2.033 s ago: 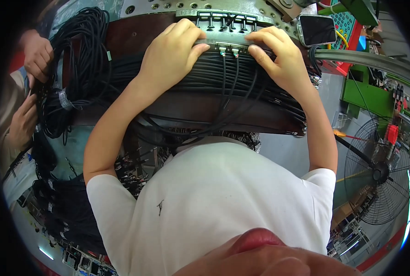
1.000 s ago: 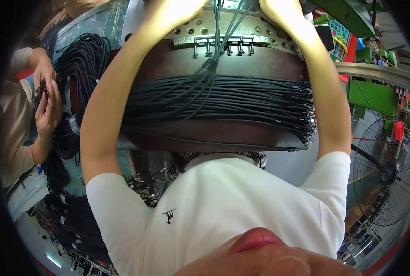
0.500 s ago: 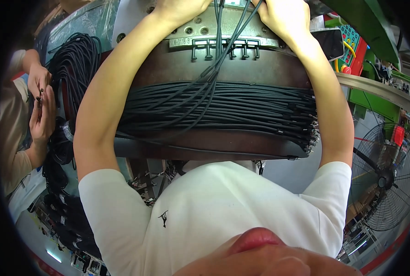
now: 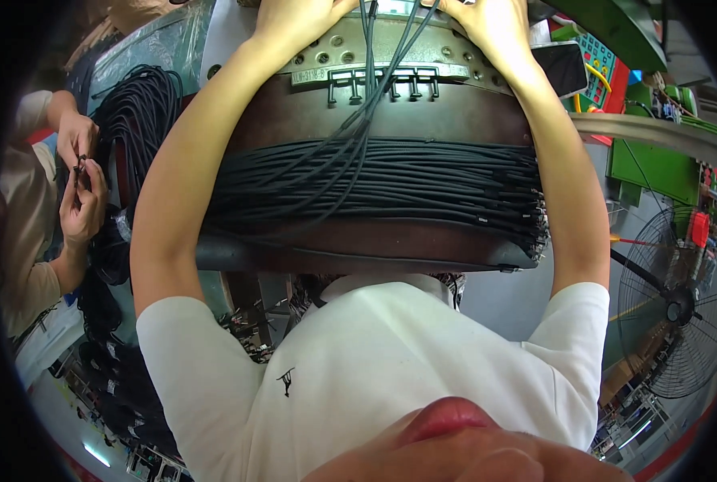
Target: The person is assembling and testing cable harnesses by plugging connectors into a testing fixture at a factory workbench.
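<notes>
At the top edge my left hand (image 4: 304, 18) reaches over a metal mould plate (image 4: 346, 50), its fingers mostly cut off by the picture's rim. My right hand (image 4: 491, 22) is on the plate's other side, thumb pointing inward near several black cables (image 4: 372, 68). These cables run up between my hands and cross over a black comb-like row of moulded pieces (image 4: 384, 84) on the plate's front. What my fingertips hold is out of sight. Below, a thick bundle of black cables (image 4: 358, 181) lies sideways across the brown bench top (image 4: 455, 120), between my forearms.
A co-worker's hands (image 4: 81, 173) handle a small dark piece at the left, beside a hanging cable bundle (image 4: 137, 108). At the right are a phone (image 4: 561, 68), a control panel (image 4: 604, 68) with a yellow cable, green machine parts (image 4: 652, 170) and a caged fan (image 4: 678, 307).
The bench, plate and cables sit slightly higher and further left in the picture. My right hand has shifted a little left. The co-worker's hands have drawn closer together.
</notes>
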`<state>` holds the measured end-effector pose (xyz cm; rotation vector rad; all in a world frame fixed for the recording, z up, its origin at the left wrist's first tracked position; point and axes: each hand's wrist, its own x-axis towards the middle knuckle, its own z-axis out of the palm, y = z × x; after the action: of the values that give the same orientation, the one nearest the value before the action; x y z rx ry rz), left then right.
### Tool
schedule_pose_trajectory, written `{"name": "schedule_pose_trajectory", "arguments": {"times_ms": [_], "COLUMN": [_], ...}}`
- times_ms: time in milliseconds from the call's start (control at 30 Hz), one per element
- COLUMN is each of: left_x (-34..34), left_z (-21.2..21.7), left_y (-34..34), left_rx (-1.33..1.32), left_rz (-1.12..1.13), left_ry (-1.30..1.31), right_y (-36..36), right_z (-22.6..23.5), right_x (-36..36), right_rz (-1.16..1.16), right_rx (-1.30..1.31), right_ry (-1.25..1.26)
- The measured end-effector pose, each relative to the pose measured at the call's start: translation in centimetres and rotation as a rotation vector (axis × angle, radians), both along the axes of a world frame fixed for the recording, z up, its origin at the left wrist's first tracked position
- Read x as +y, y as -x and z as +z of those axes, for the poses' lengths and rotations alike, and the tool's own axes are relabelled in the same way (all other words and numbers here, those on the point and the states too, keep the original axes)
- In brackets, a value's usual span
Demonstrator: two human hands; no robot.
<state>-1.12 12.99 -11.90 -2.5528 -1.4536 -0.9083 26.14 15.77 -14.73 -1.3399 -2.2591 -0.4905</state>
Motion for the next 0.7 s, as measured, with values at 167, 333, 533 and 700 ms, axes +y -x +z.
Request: {"name": "schedule_pose_trajectory", "arguments": {"times_ms": [167,333,533,700], "left_x": [-8.7,-29.2,-34.1,-32.9], "left_z": [2.1,2.1,-9.7,-9.4], "left_y": [2.5,9.2,12.1,11.0], "left_rx": [-0.365,-0.177,0.179,0.214], "left_rz": [-0.068,-0.462,0.294,0.332], "left_ry": [0.353,1.558,0.872,0.845], "right_y": [-1.4,-14.4,-11.8,-10.1], "right_z": [4.8,0.7,-11.5,-15.2], "right_x": [-9.4,-29.1,-40.4,-39.9], "right_rz": [0.173,-0.407,-0.371,-0.383], "right_rx": [0.436,1.039,0.500,0.884], "right_ry": [0.273,0.009,0.805,0.585]}}
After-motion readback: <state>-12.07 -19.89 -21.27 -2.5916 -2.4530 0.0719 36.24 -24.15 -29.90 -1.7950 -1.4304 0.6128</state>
